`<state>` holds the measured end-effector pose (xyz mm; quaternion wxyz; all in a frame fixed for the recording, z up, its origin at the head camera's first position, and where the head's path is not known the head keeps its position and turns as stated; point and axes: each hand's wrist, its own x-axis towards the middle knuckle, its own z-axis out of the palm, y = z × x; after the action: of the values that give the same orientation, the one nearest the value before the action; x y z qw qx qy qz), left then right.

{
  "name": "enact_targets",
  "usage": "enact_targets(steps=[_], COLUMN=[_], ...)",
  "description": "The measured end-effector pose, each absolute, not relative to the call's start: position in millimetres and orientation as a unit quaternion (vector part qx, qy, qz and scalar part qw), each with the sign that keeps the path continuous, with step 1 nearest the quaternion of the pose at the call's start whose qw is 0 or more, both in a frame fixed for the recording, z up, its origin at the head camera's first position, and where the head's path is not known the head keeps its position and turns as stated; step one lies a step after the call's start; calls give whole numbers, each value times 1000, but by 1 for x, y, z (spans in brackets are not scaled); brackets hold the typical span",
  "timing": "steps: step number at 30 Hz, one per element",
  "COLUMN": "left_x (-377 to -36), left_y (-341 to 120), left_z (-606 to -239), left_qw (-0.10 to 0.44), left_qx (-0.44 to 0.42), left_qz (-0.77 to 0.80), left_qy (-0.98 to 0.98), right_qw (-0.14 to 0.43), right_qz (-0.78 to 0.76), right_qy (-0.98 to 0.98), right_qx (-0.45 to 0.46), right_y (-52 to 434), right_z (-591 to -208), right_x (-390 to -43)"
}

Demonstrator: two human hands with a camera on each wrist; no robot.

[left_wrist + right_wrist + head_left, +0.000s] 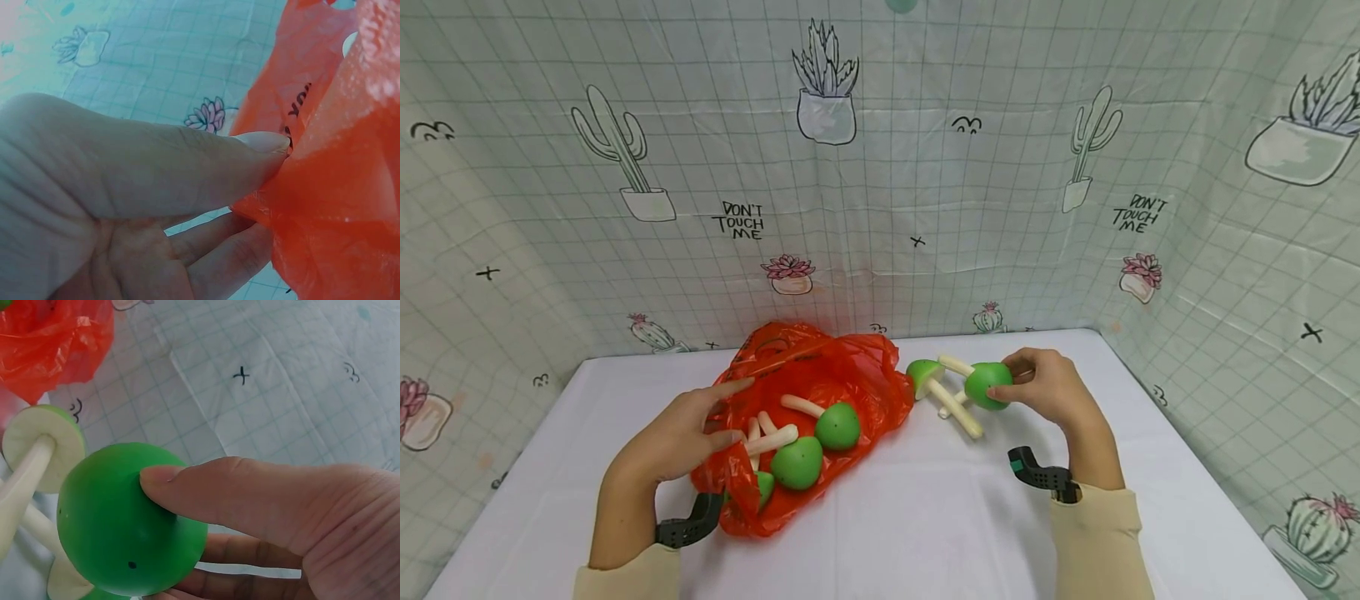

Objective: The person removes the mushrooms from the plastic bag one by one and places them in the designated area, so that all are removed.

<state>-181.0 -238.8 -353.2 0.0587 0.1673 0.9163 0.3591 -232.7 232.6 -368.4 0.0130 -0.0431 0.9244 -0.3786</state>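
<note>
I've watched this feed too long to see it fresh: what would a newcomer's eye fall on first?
Probably the crumpled red plastic bag, left of centre on the white tabletop, its edge pinched by the left hand. Several green-capped, pale-stemmed mushroom shapes lie in its open mouth. Next, the similar green-capped mushroom in the right hand, to the bag's right, with two more beside it.

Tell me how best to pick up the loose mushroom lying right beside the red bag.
Probably by the free end of its slim pale stem, pinched from the near side: that end juts outward, uncovered, while the rounded green cap sits close beside the red bag.
</note>
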Motion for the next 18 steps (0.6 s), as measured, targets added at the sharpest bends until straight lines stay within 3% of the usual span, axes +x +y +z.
enact_targets(steps=[18], left_x=[-180], left_y=[-239], left_z=[-353], left_qw=[64], left_qx=[165], left_qz=[359], left_qy=[916], right_qw=[60], right_qz=[-378], right_qy=[923], right_qx=[-39], right_y=[247], right_z=[-383], right_x=[-237])
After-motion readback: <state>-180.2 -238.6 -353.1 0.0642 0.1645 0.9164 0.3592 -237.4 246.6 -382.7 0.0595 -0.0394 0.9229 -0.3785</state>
